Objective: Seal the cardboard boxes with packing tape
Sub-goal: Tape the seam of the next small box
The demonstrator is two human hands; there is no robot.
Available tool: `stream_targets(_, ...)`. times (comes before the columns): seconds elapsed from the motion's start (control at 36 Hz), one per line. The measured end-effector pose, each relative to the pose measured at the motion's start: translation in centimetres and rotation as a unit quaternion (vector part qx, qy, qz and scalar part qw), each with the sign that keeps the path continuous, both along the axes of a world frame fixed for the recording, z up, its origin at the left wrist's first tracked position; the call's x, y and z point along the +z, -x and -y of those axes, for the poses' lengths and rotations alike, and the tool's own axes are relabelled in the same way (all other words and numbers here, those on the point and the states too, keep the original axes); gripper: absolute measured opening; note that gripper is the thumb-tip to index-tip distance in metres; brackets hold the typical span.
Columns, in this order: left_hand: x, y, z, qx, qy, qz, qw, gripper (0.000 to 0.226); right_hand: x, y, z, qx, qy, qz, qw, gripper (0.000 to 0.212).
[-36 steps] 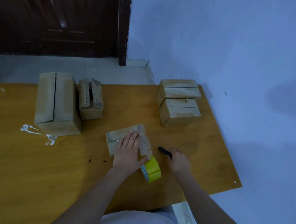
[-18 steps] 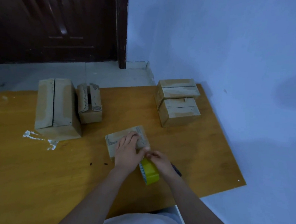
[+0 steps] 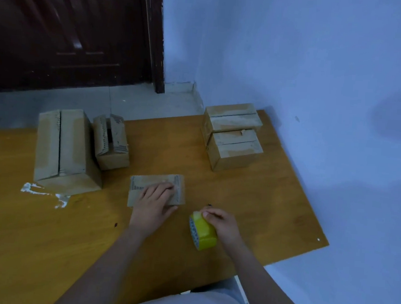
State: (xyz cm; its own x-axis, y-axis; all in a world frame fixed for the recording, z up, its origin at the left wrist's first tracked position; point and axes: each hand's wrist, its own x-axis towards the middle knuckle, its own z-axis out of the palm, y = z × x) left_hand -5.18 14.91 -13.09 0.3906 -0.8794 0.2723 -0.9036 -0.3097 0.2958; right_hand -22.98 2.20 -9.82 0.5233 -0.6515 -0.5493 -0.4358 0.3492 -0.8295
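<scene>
A small flat cardboard box point(image 3: 155, 183) lies in the middle of the wooden table point(image 3: 34, 235). My left hand point(image 3: 153, 205) presses flat on its top, fingers spread. Just right of the box, my right hand point(image 3: 223, 224) grips a yellow roll of packing tape point(image 3: 203, 232) that stands on edge on the table. Whether a strip runs from the roll to the box I cannot tell. A black tip point(image 3: 209, 204) peeks out behind my right hand's fingers.
A large box point(image 3: 62, 149) and a smaller box with raised flaps point(image 3: 112, 143) stand at the left. Two more boxes point(image 3: 233, 137) sit at the far right by the blue wall. White tape scraps point(image 3: 44, 193) stick to the table. A dark door is behind.
My right hand went from the black tool to the tape roll, then pulled the roll rightwards away from the box. My left hand stayed on the box.
</scene>
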Motion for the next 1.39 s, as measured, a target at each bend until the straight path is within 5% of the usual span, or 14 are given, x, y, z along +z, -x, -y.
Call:
stream_targets(0.36,0.2,0.7,-0.3,0.06,-0.025,0.002,0.998,0.05,-1.2,0.1,0.1,-0.021,-0.004,0.031,0.999,0.022)
stream_targets(0.56,2.8,-0.1,1.4,0.138,-0.013,-0.181,0.974,0.047,-1.3,0.3,0.3,-0.006,0.007,0.024,1.0,0.008)
stream_targets(0.83,4.1,0.2,5.8,0.238,-0.206,-0.109,0.943,0.045,-0.8,0.0,0.1,-0.009,-0.005,0.005,1.0,0.007)
stream_targets(1.06,3.5,0.2,6.0,0.238,-0.175,-0.068,0.953,0.023,-0.5,0.2,-0.1,0.025,-0.003,-0.012,1.0,0.009)
stream_targets(1.39,2.5,-0.4,5.6,0.196,-0.111,-0.092,0.97,0.02,-0.2,-0.4,-0.4,0.044,-0.003,-0.009,0.999,0.02)
